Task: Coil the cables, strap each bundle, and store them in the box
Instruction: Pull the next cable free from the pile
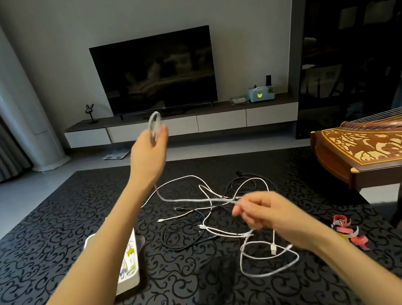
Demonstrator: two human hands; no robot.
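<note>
white cable (189, 200) — both hands

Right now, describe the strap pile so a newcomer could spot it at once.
Find the black scroll-patterned table and go to its right edge, just in front of the carved brown wooden zither. There lies a small heap of pink and white flat straps. Unlike the thin round white and black cables at mid-table, they are short, flat and pink.

The counter (53, 255) is glossy black with a scroll pattern. The white cables (266, 272) look smooth and plastic-sheathed. Beside the counter's right edge, the guzheng (368, 152) is polished, inlaid wood. The pink straps (346, 229) look cloth-like.
</note>
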